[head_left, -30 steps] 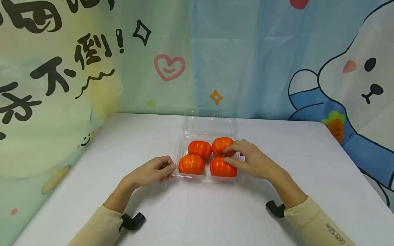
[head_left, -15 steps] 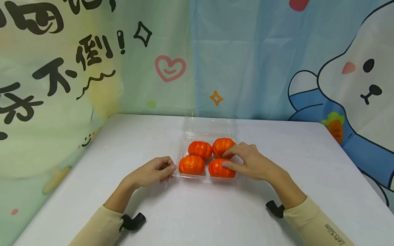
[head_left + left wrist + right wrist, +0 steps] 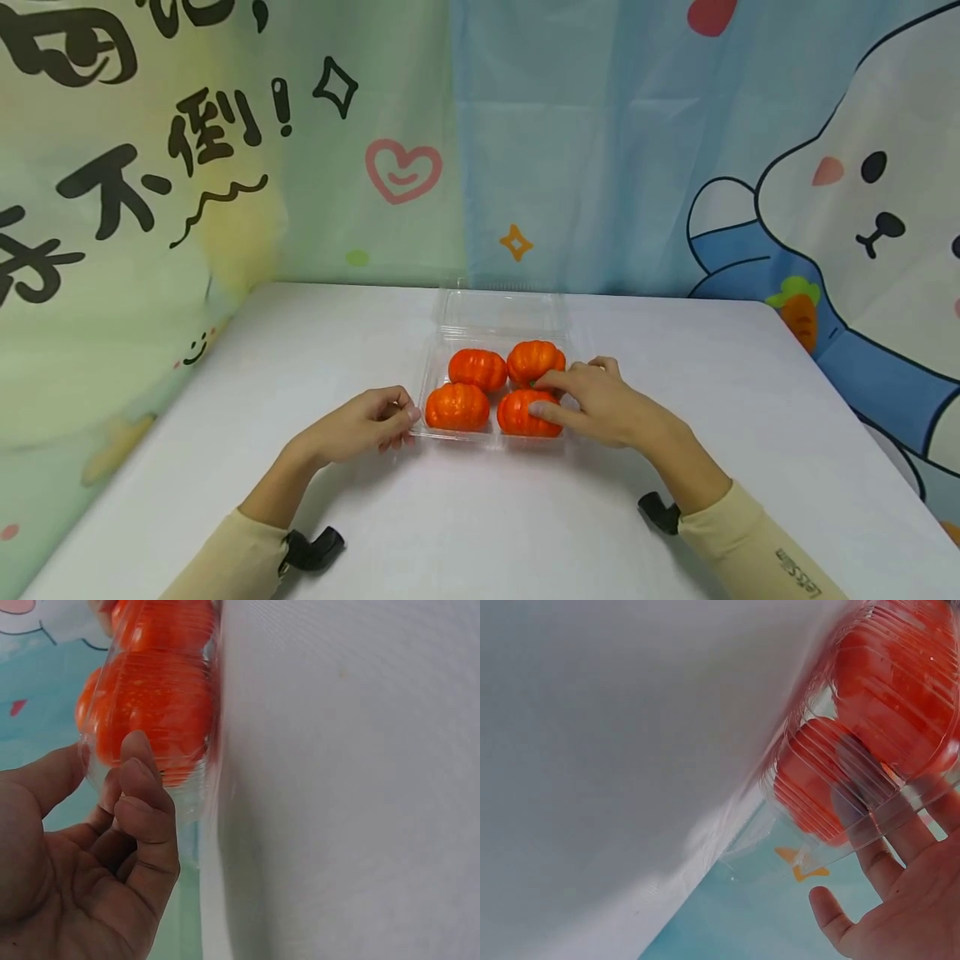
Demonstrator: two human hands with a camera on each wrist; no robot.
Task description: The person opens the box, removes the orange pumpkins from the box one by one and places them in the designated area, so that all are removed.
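Observation:
A clear plastic clamshell box (image 3: 495, 437) lies on the table with its lid (image 3: 501, 312) open toward the back. Inside sit several small orange pumpkins in two rows. At the box's front left corner my left hand (image 3: 372, 423) pinches the rim between thumb and fingers. My right hand (image 3: 600, 404) reaches in over the right wall and grips the front right pumpkin (image 3: 517, 414), thumb on its top. Through the ribbed wall in the right wrist view, fingers (image 3: 855, 787) show inside, beside the pumpkins. The front left pumpkin (image 3: 154, 705) stands behind the wall near my left fingertips.
A white table (image 3: 487, 525) lies under everything. Behind it hangs a printed cloth backdrop (image 3: 540, 150) with a cartoon animal on the right. Black curved pieces (image 3: 315, 550) stick out at both sleeve cuffs.
The front right pumpkin has shifted slightly left in the box, with my right hand on it. My left hand keeps its hold on the corner. The head view has turned a little.

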